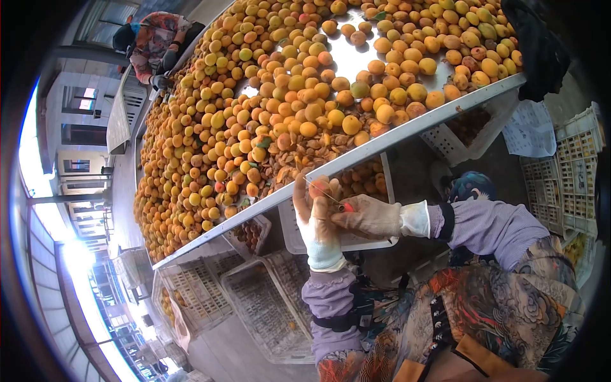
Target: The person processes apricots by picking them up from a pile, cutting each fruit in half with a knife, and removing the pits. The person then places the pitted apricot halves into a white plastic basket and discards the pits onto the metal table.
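My left hand [314, 210], in a pale glove, has its fingers around an orange-red apricot [318, 186] at the table's near edge. My right hand [368, 215], also gloved, is closed on a small tool with a red handle [347, 207]. A thin shaft seems to run from that handle toward the apricot; its tip is hard to make out. Just beyond my hands, split and flattened apricot pieces [299, 156] lie in a heap on the table, bordered by many whole apricots [216, 121].
The metal table edge [414, 132] crosses diagonally in front of me. Below it are a white crate [386, 184] holding fruit and several plastic crates [261, 299]. A person [159, 41] works at the far left side. Dark cloth [538, 51] hangs over the right corner.
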A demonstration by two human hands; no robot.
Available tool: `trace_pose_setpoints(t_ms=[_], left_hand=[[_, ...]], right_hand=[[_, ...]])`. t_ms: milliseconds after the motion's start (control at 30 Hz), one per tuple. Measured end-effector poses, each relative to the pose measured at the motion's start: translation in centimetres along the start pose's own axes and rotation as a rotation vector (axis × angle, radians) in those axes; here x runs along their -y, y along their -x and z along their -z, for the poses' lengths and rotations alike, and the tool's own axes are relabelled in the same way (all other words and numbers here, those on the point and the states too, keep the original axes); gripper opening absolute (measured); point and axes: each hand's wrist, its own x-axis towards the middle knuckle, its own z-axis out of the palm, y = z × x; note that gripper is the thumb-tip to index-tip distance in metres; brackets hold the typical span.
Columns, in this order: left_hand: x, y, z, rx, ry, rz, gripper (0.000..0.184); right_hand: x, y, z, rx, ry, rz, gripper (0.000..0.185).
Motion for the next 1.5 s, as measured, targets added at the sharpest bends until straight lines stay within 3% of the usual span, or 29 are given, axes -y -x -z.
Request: trace_pose_setpoints(t_ms=[167, 300, 467, 700, 767, 1033, 1267, 1500], left_hand=[[0.3, 0.0, -0.4, -0.052, -0.109, -0.036, 0.053], [0.7, 0.0, 0.8, -0.024, -0.173, 0.0, 0.051], [1.1, 0.0, 1.1, 0.005, -0.179, -0.012, 0.055], [-0.2, 0.0, 0.2, 0.029, -0.278, -0.058, 0.054], [0.1, -0.3, 1.1, 0.071, -0.468, -0.074, 0.053], [1.0, -0.4, 2.1, 0.033, -0.405, -0.05, 0.045], [0.2, -0.1, 0.9, 0.013, -0.472, -0.096, 0.052], [0.9, -0.4, 2.6, 0.036, -0.489, -0.066, 0.054]], right_hand=[[-0.8, -0.3, 0.7, 0.007, 0.054, -0.11, 0.028], [-0.8, -0.4, 0.1, 0.019, 0.0, -0.025, 0.03], [-0.3, -0.1, 0.3, 0.024, -0.036, -0.153, 0.032], [0.1, -0.4, 0.5, 0.012, 0.021, -0.101, 0.032], [0.7, 0.0, 0.7, 0.011, 0.038, -0.251, 0.033], [1.5, 0.1, 0.7, 0.05, 0.079, -0.292, 0.033], [0.9, -0.2, 0.3, 0.007, 0.094, -0.172, 0.034], [0.8, -0.2, 0.2, 0.007, 0.118, -0.277, 0.033]])
